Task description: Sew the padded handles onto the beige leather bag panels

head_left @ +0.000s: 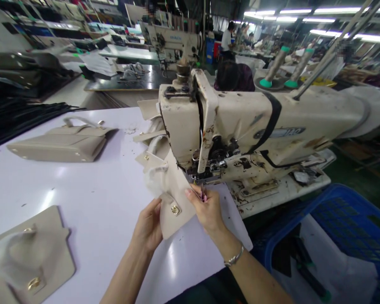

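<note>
- Bare forearms are pointing toward the sewing machine.
- Beige bag panel is lying at the sewing machine's needle end.
- Left hand is pinching the panel's left edge; right hand is pinching its right edge, nearest the sewing machine, along with a pinkish item too small to identify.
- Panel is looking light, smooth and stiff, probably creasing if forced; flat edges are likely offering better hold than the gold turn-lock clasp.
</note>
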`<state>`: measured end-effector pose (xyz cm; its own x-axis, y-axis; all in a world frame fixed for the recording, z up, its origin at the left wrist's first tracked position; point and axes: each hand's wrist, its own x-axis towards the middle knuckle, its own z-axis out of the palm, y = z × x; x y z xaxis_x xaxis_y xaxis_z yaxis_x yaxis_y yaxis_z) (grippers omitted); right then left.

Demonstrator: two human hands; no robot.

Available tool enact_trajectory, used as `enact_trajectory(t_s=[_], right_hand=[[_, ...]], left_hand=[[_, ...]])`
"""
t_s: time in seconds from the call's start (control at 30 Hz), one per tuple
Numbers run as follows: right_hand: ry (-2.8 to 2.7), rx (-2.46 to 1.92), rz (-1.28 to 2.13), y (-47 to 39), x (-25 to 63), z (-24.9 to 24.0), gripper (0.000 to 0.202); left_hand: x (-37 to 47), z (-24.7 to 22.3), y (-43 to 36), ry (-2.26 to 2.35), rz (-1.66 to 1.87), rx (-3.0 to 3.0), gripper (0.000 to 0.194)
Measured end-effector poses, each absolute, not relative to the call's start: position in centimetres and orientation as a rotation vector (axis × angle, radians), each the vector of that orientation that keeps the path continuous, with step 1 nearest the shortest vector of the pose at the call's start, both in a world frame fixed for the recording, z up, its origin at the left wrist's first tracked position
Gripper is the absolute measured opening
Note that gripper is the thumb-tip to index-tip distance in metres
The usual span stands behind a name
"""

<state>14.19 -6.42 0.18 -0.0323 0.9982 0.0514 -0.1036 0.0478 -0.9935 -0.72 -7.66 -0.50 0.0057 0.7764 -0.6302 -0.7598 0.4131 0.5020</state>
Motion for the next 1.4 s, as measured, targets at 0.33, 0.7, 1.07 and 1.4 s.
enact_trajectory(t_s=[0.33,0.7,1.07,1.4], right_hand=[[-1.219,-1.102,1.272,-5.1,14.9,-0.1,0.046],[-1.094,-1.302,1.314,-4.4,15.0,-1.3,0.033],[-0.845,-1.329,1.161,-4.0,12.6,-1.7,0.04],[-0.759,-1.286,1.195,-4.2,12.2,-1.4,0.039]], left_hand=[[-1.2,-1.5,-5.2,1.23,1.411,0.282,0.032],[-2.2,-1.8,-1.0,1.336,1.428,0.486,0.04],[-2.3,-0.9,1.8,1.25,1.442,0.586,0.039],[-2.7,-0.9,1.8,1.216,1.416,0.654,0.04]])
